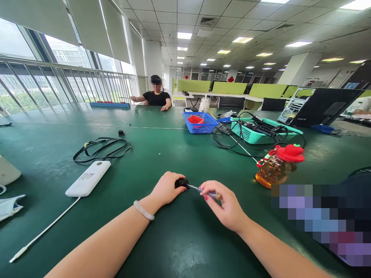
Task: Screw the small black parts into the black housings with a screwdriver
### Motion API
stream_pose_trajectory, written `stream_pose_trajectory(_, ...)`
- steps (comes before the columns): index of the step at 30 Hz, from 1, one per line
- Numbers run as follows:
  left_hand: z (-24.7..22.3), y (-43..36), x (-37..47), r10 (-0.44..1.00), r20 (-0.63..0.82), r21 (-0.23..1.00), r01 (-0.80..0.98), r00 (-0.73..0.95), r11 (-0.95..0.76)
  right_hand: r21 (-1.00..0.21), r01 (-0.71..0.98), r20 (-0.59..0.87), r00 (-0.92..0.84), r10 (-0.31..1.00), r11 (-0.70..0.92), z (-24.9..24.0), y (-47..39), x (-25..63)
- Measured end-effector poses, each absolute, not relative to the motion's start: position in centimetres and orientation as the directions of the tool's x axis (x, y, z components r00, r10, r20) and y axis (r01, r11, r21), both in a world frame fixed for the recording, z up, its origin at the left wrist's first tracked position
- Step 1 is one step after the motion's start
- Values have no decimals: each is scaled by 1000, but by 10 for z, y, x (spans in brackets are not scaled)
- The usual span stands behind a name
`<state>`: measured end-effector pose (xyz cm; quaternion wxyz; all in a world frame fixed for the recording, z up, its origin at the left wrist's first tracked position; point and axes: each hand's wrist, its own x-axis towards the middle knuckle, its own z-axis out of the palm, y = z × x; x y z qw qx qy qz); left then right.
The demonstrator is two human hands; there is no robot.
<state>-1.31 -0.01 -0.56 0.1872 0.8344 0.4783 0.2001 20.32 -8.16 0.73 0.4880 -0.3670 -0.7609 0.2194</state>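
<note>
My left hand [165, 188], a pale bangle on its wrist, is closed around a small black part [181, 183] low over the green table [139, 239]. What the part is cannot be made out. In my right hand [224, 202] is a screwdriver [213, 194] with a see-through handle, pinched between the fingers. Its thin metal shaft points left, and the tip meets the right side of the black part. The fingers of my left hand hide some of that part.
Left lie a white power bank [89, 179] with a cable and a coiled black cord [101, 148]. Right stands an amber bottle [274, 170] with a red lid. Farther back are a blue basket [201, 125], a teal basket [252, 137] of cables, and a seated person [156, 98].
</note>
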Motion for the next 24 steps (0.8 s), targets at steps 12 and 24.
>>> stream_pose_trajectory(12,-7,0,-13,870,167,519,708,465,-478,-244,523,647,-540,539,817,9,-92,195)
stream_pose_trajectory(24,-1,-2,-12,882,156,526,719,444,-455,-86,533,429,-743,514,842,6,-91,192)
